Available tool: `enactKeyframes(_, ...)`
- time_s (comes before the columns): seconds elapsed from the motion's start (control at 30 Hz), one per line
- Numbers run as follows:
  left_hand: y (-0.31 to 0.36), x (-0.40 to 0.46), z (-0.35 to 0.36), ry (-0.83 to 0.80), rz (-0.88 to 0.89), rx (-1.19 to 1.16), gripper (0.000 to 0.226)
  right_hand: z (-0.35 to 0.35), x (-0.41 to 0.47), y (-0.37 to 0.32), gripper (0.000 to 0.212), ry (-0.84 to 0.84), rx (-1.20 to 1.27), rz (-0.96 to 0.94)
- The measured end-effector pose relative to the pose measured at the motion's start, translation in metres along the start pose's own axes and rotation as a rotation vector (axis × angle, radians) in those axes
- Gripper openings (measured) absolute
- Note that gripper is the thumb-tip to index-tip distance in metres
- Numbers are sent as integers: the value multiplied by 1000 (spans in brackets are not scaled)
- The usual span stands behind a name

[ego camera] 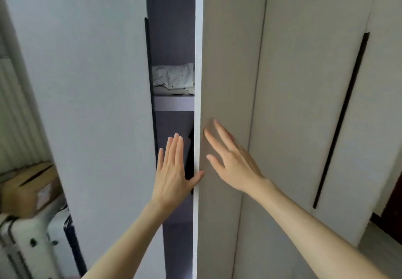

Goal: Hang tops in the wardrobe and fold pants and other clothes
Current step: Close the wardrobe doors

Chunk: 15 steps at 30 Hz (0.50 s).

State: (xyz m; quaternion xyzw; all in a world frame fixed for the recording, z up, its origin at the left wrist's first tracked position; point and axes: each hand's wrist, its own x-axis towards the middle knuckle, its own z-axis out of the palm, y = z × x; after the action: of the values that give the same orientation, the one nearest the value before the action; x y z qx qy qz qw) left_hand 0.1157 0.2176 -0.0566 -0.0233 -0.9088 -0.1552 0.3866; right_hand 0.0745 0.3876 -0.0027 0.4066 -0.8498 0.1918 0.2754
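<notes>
Pale wardrobe doors [228, 61] ajar, right hand [235, 163] fingers spread seemingly flat against one, left hand [171, 176] straight-fingered at the gap.

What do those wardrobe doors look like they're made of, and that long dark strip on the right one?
The wardrobe doors look like laminated board with a matte pale finish: flat, even colour, a plain white edge, no visible grain. The long dark strip seems a recessed handle, perhaps black metal or plastic; the picture cannot settle which.
</notes>
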Motion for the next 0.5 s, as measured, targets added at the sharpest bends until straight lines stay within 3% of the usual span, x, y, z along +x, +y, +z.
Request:
enactKeyframes(0.23,-102,35,-5,9,-276,222,104,85,81,-4,63,-166,-237,-36)
enactKeyframes(0.5,-192,99,25,45,-181,338,104,151,156,13,81,0,-428,-57)
